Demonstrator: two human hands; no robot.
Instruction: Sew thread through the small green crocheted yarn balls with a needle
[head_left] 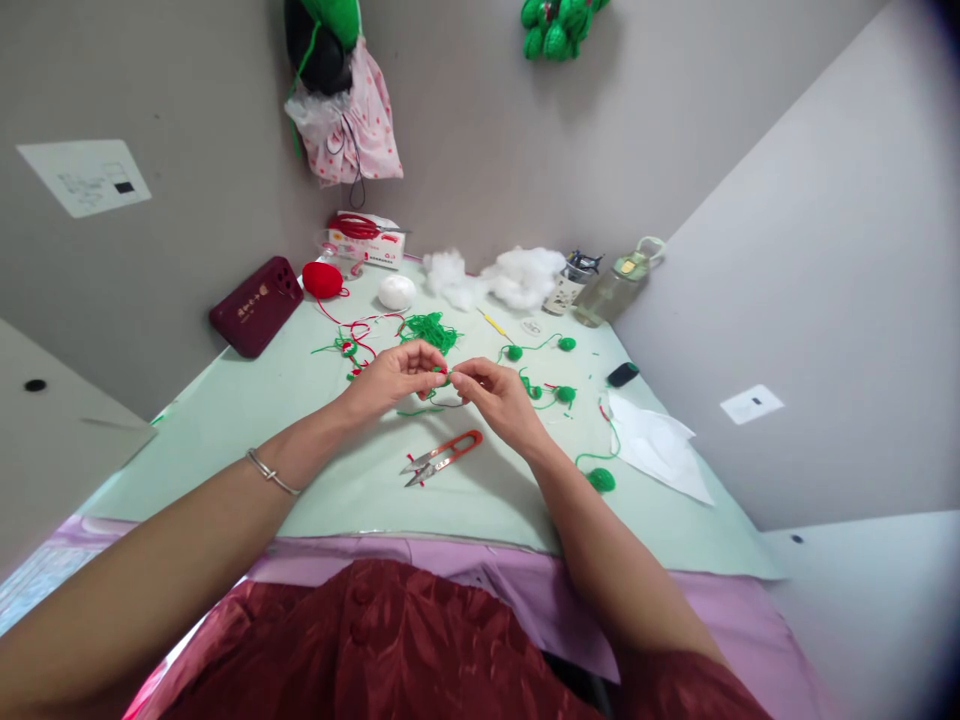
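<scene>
My left hand [397, 378] pinches a small green and red yarn piece [441, 372] above the middle of the table. The fingertips of my right hand [496, 396] are closed at the same piece and meet the left fingertips. Most of it is hidden by the fingers; a dark thread [448, 405] hangs just below. Nearer to me lie thread snips [442, 458] with orange handles, with red yarn scraps by the blades. Behind my hands sits a heap of loose green yarn [430, 332]. Small green yarn balls [566, 395] with tails are scattered to the right.
Along the back stand a red yarn ball [322, 280], a white ball [396, 292], white stuffing [523, 277], a pen cup [564, 290] and a bottle [613, 290]. A maroon phone [257, 306] leans at left. White sheets [656, 440] and a yellow-handled hook [493, 324] lie at right.
</scene>
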